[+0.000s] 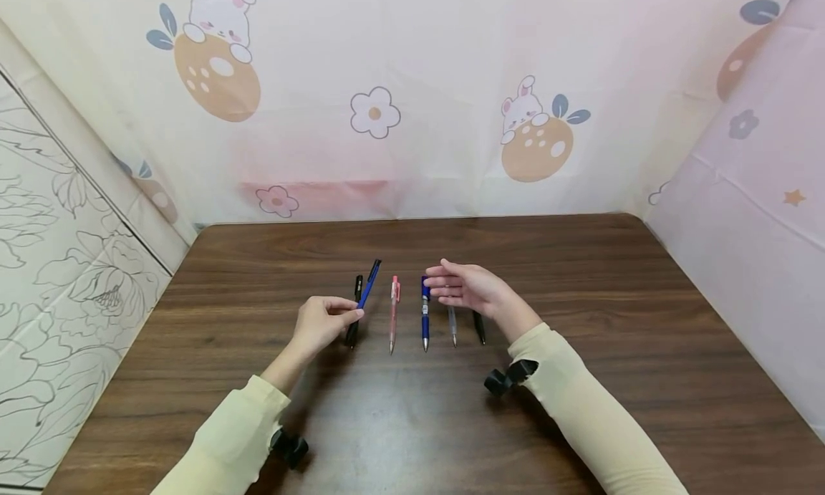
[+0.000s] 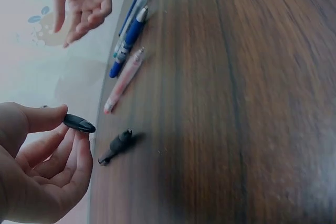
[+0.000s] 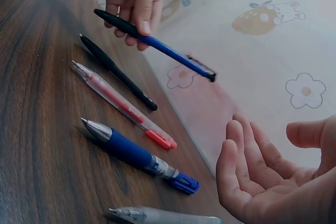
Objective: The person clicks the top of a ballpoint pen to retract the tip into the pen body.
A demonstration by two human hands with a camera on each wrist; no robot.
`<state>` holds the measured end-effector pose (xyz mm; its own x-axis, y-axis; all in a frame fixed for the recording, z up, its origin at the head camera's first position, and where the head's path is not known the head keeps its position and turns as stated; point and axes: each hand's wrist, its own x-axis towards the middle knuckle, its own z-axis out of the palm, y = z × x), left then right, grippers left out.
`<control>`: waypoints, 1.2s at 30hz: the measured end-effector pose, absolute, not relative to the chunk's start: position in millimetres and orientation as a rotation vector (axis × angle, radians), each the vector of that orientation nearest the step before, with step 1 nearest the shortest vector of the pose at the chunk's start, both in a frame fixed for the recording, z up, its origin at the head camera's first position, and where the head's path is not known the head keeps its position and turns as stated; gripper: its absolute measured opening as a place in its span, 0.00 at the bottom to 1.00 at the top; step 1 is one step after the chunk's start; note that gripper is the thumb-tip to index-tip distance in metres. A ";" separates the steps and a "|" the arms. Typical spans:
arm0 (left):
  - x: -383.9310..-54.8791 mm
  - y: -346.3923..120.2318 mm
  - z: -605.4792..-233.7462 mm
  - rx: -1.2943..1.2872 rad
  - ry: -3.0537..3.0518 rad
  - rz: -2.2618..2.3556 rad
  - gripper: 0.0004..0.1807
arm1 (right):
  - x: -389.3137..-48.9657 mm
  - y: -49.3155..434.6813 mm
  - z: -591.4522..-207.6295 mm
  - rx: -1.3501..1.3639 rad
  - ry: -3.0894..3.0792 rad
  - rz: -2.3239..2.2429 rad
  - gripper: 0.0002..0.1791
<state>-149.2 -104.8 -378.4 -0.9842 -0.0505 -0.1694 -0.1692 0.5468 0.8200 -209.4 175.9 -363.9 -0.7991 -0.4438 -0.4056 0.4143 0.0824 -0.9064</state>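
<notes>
My left hand [image 1: 321, 324] pinches a blue pen [image 1: 369, 286] with black ends between thumb and fingers, raised above the table. Just below it lies a black pen [image 3: 118, 72]. To the right, in a row, are a clear pen with pink parts [image 1: 394, 301], a thicker blue pen with a silver tip [image 1: 425, 322], a translucent pale pen [image 1: 453, 327] and another black pen [image 1: 479, 327]. My right hand [image 1: 475, 287] hovers over the right part of the row, palm turned inward, fingers extended and holding nothing. It partly covers the two rightmost pens in the head view.
The dark wooden table [image 1: 399, 423] reaches back to a pale curtain [image 1: 438, 158] printed with rabbits and flowers. A white panel with line-drawn flowers [image 1: 71, 266] stands at the left. Black devices [image 1: 509, 377] sit on both wrists.
</notes>
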 end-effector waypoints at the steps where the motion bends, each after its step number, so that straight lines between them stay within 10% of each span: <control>1: -149.0 -105.6 -379.2 -0.174 2.680 1.404 0.11 | -209.4 177.3 -364.0 -0.028 1.745 -1.788 0.31; 36: -149.5 -137.9 -390.1 -0.296 2.996 1.088 0.11 | -201.8 178.6 -357.6 -0.107 2.206 -1.526 0.26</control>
<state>-149.5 -137.9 -390.1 -0.9811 -0.1932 -0.0071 -0.1527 0.7523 0.6409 -201.8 178.6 -357.6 -0.8944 -0.3129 -0.3197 0.1889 0.3838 -0.9039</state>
